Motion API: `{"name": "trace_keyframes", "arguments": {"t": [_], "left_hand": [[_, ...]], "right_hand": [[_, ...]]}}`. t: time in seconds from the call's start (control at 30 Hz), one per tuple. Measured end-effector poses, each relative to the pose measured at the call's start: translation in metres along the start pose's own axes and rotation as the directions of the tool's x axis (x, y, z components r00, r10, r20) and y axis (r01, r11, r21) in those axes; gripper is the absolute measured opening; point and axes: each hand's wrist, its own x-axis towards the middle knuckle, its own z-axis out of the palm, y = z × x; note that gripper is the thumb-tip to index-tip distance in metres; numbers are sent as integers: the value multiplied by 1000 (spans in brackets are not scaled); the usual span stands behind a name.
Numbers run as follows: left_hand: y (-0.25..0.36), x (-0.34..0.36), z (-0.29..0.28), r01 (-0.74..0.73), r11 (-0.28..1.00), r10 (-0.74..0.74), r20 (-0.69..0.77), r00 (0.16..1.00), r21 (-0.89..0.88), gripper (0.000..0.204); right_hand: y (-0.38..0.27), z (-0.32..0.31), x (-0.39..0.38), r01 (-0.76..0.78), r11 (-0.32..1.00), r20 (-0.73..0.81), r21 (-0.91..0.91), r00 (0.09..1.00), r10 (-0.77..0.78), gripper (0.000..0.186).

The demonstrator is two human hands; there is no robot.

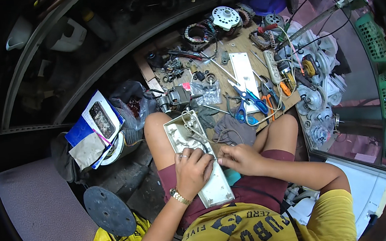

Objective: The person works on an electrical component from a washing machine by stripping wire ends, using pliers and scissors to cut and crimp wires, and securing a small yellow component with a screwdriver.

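Note:
Across my lap lies a long cream plastic housing [218, 188], its hollow side up. A thin grey cord [200, 132] loops inside its far end and runs toward my hands. My left hand [194, 172] is closed over the middle of the housing, fingers curled, pinching a thin wire. Close beside it, my right hand [241, 159] pinches the same wire between thumb and finger, just right of the housing. The wire's end is mostly hidden by the fingers. A grey cloth [235, 133] lies just beyond my right hand.
Ahead stands a wooden workbench [237, 47] with blue-handled scissors [249, 102], pliers [271, 99], a power strip [272, 66], a white panel [243, 72] and a small motor [179, 98]. Papers [103, 119] rest at the left. White plastic parts [322, 54] crowd the right.

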Motion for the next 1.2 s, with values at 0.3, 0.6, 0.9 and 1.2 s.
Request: {"name": "trace_keyframes", "arguments": {"t": [0.3, 0.6, 0.9, 1.2], "left_hand": [[-27, 39, -28, -107, 967, 138, 123, 983, -232, 21], [-243, 219, 29, 4, 887, -79, 144, 986, 462, 13], [-281, 245, 106, -3, 762, -268, 320, 908, 647, 23], [-277, 248, 95, 16, 797, -310, 386, 869, 604, 23]], "right_hand": [[24, 13, 11, 83, 995, -68, 52, 995, -79, 18], [51, 15, 11, -99, 729, -93, 678, 971, 219, 18], [118, -21, -32, -19, 788, -484, 616, 780, 397, 13], [232, -142, 33, -616, 678, -805, -401, 590, 60, 21]]}}
